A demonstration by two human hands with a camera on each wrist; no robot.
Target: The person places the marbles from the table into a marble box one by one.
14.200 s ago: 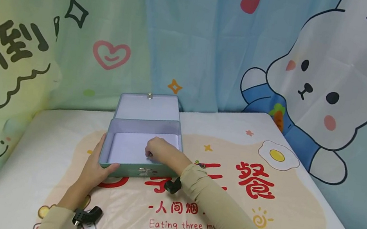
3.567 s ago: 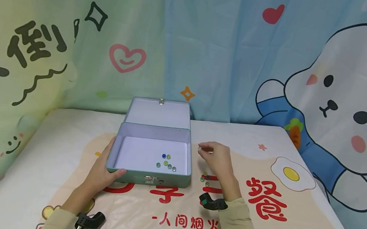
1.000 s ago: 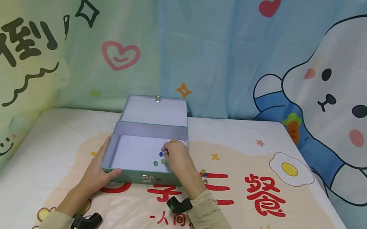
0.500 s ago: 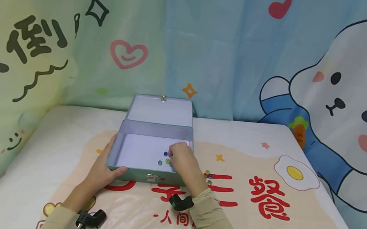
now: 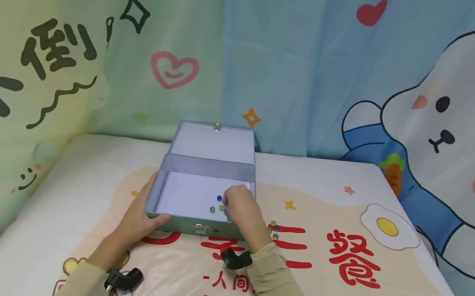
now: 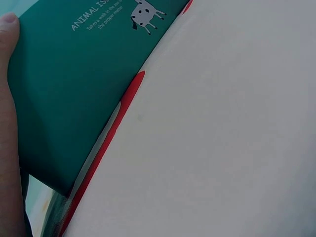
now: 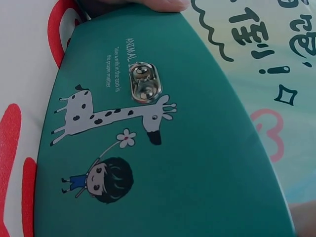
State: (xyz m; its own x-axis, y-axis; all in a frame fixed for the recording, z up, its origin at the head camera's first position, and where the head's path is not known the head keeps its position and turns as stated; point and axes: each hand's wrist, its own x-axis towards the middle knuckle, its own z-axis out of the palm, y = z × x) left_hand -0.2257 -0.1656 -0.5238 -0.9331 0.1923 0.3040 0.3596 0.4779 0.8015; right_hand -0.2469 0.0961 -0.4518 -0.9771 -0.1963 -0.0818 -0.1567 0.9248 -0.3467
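Note:
A green tin box (image 5: 182, 225) with a pale inside stands with its lid (image 5: 215, 142) raised behind it. My left hand (image 5: 137, 215) grips its front left corner, thumb at the front rim and fingers along the left side. My right hand (image 5: 243, 213) reaches over the right part of the box, fingers curled down close to the floor. Beside its fingertips lie a blue marble (image 5: 219, 198), a yellow-green marble (image 5: 222, 207) and a green marble (image 5: 212, 209). The hand partly covers other marbles, and I cannot tell whether its fingertips pinch one.
Several loose marbles (image 5: 275, 236) lie on the printed tablecloth (image 5: 303, 291) just right of the box, close by the right wrist. Behind the table hangs a patterned curtain (image 5: 273, 61). A giraffe drawing (image 7: 103, 116) and a metal clasp (image 7: 145, 83) show on the box front.
Marbles have come to lie in the box since the oldest frame. The right hand moved from beside the box, pinching a marble, to inside it. Lately it shifted slightly right; the left hand stays put.

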